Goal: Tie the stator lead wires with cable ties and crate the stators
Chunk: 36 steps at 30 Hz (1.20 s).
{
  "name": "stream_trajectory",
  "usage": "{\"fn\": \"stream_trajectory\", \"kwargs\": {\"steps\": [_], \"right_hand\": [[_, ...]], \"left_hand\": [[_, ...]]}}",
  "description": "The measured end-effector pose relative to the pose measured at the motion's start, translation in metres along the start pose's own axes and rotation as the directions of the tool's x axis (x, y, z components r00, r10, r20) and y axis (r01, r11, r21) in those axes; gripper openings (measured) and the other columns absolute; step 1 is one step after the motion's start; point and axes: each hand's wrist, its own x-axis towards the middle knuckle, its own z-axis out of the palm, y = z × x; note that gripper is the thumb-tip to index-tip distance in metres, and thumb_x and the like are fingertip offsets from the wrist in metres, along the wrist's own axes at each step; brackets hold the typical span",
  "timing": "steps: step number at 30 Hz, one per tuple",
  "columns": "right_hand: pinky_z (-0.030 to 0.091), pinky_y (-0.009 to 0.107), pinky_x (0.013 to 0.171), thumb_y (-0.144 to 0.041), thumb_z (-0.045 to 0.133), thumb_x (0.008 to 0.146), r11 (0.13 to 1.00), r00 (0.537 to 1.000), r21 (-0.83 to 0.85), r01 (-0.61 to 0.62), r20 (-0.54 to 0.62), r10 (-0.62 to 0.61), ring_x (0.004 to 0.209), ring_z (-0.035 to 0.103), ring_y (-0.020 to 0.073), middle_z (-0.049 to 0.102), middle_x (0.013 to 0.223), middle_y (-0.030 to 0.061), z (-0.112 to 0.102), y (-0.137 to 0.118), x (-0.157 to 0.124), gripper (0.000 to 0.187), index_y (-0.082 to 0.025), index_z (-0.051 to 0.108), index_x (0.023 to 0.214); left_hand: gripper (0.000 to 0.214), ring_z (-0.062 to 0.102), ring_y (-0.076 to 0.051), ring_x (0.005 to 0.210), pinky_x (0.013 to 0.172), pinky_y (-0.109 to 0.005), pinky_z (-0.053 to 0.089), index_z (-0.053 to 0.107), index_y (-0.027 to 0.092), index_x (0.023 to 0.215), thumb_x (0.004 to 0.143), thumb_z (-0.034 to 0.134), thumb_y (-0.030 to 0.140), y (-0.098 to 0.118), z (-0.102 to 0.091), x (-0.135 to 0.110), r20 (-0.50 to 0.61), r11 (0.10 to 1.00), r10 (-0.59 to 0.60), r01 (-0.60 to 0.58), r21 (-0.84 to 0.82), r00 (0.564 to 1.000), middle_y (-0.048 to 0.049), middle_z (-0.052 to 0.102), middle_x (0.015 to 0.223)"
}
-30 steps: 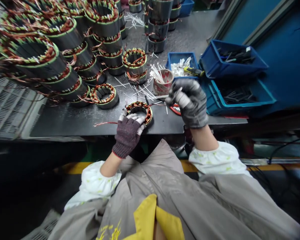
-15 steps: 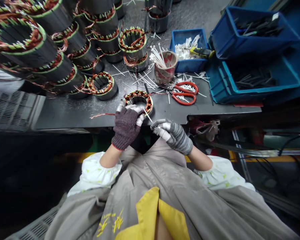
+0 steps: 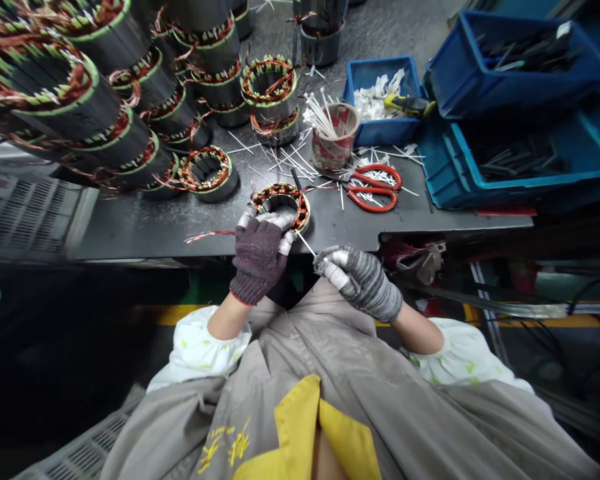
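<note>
Workbench [image 3: 145, 233], left hand [image 3: 259, 257] on stator [image 3: 280, 193], right [image 3: 361, 283] pinching tie [image 3: 306, 244]

Red-handled scissors [image 3: 373, 189] are uncovered on the surface [image 3: 145, 230] as the gloved right hand [image 3: 363, 283] is drawn back toward a wound stator [image 3: 280, 193], a white cable tie [image 3: 305, 243] pointed at it.

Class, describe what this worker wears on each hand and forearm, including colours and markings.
The left hand wears a dark purplish knit glove with a red cuff edge; the right hand wears a grey striped glove. Several fingers are wrapped in whitish tape. Loose white sleeves with a pale green print cover the forearms.
</note>
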Motion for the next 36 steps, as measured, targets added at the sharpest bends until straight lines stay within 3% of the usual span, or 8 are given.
{"fn": "stream_trajectory", "kwargs": {"steps": [8, 11, 14, 16, 23, 28, 32, 36], "right_hand": [[0.064, 0.036, 0.098, -0.042, 0.061, 0.106, 0.961, 0.994, 0.259, -0.099, -0.013, 0.106, 0.103, 0.078, 0.0212, 0.082, 0.109, 0.0061, 0.015, 0.01, 0.029, 0.027, -0.024, 0.08, 0.099], [0.068, 0.037, 0.082, -0.06, 0.071, 0.097, 0.841, 0.96, 0.494, -0.22, -0.043, 0.277, 0.086, 0.077, 0.0211, 0.08, 0.094, 0.0057, 0.03, 0.02, 0.049, 0.038, -0.023, 0.079, 0.098], [0.065, 0.032, 0.061, -0.068, 0.084, 0.081, 0.695, 0.896, 0.635, -0.338, -0.01, 0.444, 0.066, 0.072, 0.0172, 0.077, 0.082, 0.0022, 0.036, 0.023, 0.059, 0.049, -0.023, 0.075, 0.095], [0.063, 0.031, 0.059, -0.07, 0.088, 0.075, 0.67, 0.876, 0.644, -0.369, -0.001, 0.483, 0.064, 0.07, 0.0165, 0.076, 0.08, 0.0011, 0.035, 0.021, 0.06, 0.052, -0.023, 0.073, 0.092], [0.063, 0.037, 0.074, -0.07, 0.079, 0.085, 0.853, 0.939, 0.44, -0.28, -0.059, 0.339, 0.077, 0.072, 0.0207, 0.078, 0.085, 0.0053, 0.032, 0.024, 0.063, 0.049, -0.022, 0.077, 0.088], [0.058, 0.038, 0.084, -0.057, 0.066, 0.101, 0.996, 0.995, 0.029, -0.089, -0.039, 0.09, 0.09, 0.072, 0.0238, 0.08, 0.1, 0.0092, 0.024, 0.032, 0.065, 0.039, -0.023, 0.083, 0.101], [0.054, 0.038, 0.081, -0.045, 0.056, 0.106, 0.937, 0.997, -0.341, 0.071, 0.047, -0.059, 0.084, 0.067, 0.0236, 0.076, 0.092, 0.011, 0.012, 0.021, 0.067, 0.037, -0.02, 0.082, 0.094], [0.053, 0.039, 0.077, -0.044, 0.053, 0.106, 0.932, 0.985, -0.354, 0.08, -0.114, -0.128, 0.078, 0.064, 0.0231, 0.071, 0.079, 0.0082, -0.001, 0.006, 0.066, 0.041, -0.022, 0.075, 0.078]], "left_hand": [[0.038, 0.069, -0.027, 0.13, 0.127, -0.049, 0.039, 0.068, 0.018, 0.137, 0.108, 0.052, 0.036, 0.003, 0.008, 0.002, -0.158, 0.991, -0.107, 0.092, -0.1, 0.982, -0.0105, 0.077, 0.135], [0.035, 0.073, -0.025, 0.122, 0.12, -0.046, 0.046, 0.07, 0.02, 0.131, 0.105, 0.058, 0.04, 0.005, 0.011, 0.006, -0.21, 0.969, -0.195, 0.155, -0.194, 0.958, -0.0094, 0.079, 0.129], [0.025, 0.076, -0.024, 0.109, 0.12, -0.048, 0.044, 0.077, 0.023, 0.112, 0.105, 0.059, 0.039, 0.005, 0.013, 0.01, -0.236, 0.979, -0.127, 0.083, -0.188, 0.963, -0.0046, 0.083, 0.11], [0.025, 0.076, -0.024, 0.109, 0.12, -0.049, 0.042, 0.078, 0.024, 0.108, 0.104, 0.057, 0.037, 0.005, 0.014, 0.011, -0.262, 0.99, -0.068, 0.031, -0.139, 0.963, -0.0039, 0.083, 0.107], [0.031, 0.072, -0.027, 0.119, 0.124, -0.054, 0.036, 0.078, 0.027, 0.122, 0.099, 0.058, 0.03, 0.003, 0.009, 0.005, -0.214, 0.996, 0.029, -0.045, -0.072, 0.976, -0.0046, 0.082, 0.114], [0.029, 0.072, -0.025, 0.119, 0.127, -0.055, 0.032, 0.077, 0.029, 0.123, 0.101, 0.059, 0.032, -0.001, 0.003, 0.001, -0.129, 0.992, 0.06, -0.073, -0.098, 0.99, -0.0034, 0.082, 0.116], [0.029, 0.069, -0.029, 0.123, 0.121, -0.056, 0.036, 0.079, 0.029, 0.119, 0.098, 0.06, 0.035, 0.0, 0.007, 0.0, -0.176, 0.989, 0.1, -0.118, -0.093, 0.979, -0.0059, 0.08, 0.117], [0.028, 0.068, -0.029, 0.125, 0.121, -0.055, 0.036, 0.079, 0.028, 0.115, 0.099, 0.058, 0.04, 0.007, 0.009, 0.003, -0.172, 0.996, -0.005, -0.011, -0.092, 0.985, -0.0062, 0.079, 0.119]]}}
